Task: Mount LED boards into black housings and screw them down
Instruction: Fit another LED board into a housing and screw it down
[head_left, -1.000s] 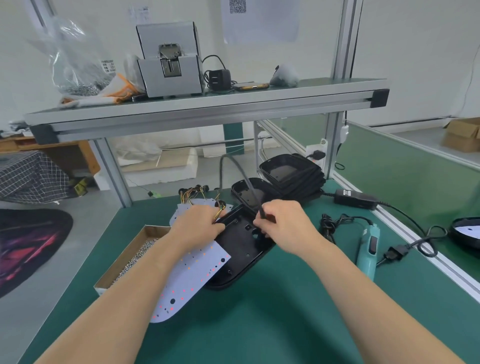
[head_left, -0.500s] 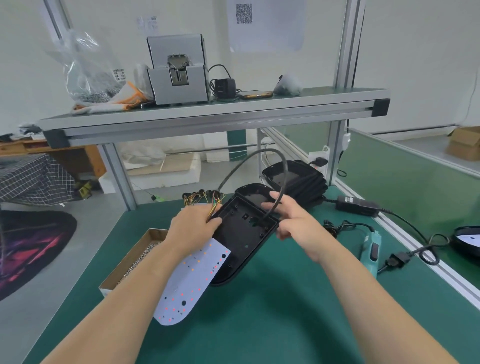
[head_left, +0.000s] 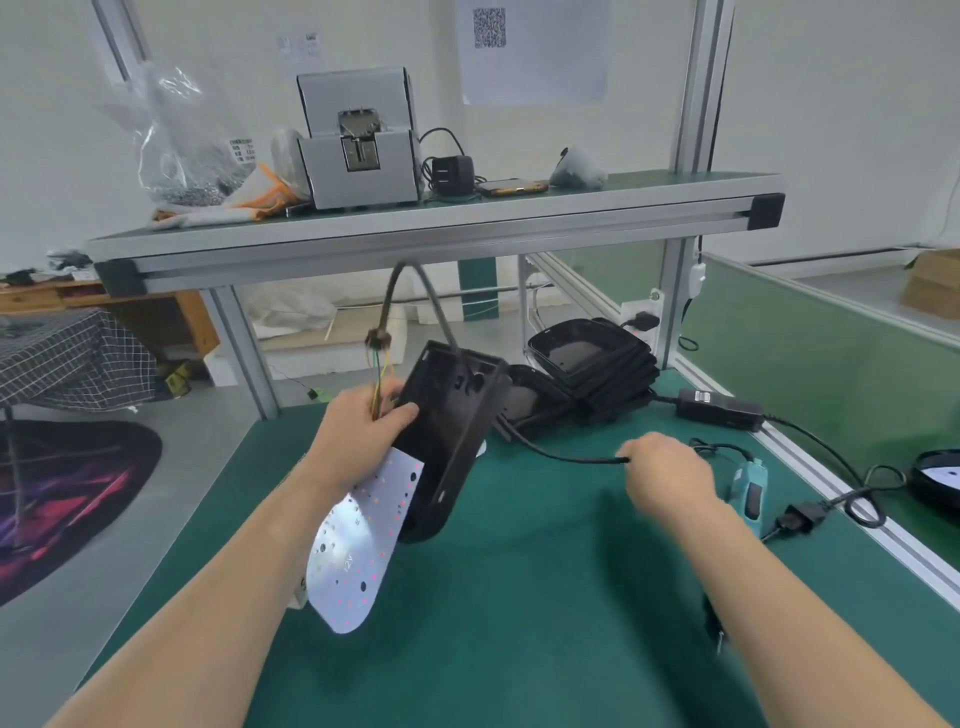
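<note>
Here, on my head-camera feed, the left hand (head_left: 358, 431) grips a black housing (head_left: 457, 415), lifted off the green surface (head_left: 519, 649) and tilted on edge with its hollow side facing me. The same hand pinches thin coloured wires (head_left: 378, 384) at the housing's rim. A white LED board (head_left: 358, 540) dotted with small diodes hangs below the hand toward seven o'clock, beside the housing and not seated in it. A grey cable loop (head_left: 415, 280) arches over the housing's top end down to the wires. A black cable (head_left: 566, 456) runs out from behind the housing toward three o'clock, where the blurred right hand (head_left: 670, 480) closes its fingers on it above the surface. The hands are well apart.

At one o'clock from the held housing sits a stack of housings (head_left: 597, 364). Beyond the right hand, at three o'clock, lies a teal screwdriver (head_left: 750, 493), with a black power adapter (head_left: 719, 408) farther back. The shelf (head_left: 415, 228) at twelve o'clock carries a grey machine (head_left: 358, 156) and a clear bag (head_left: 192, 150).
</note>
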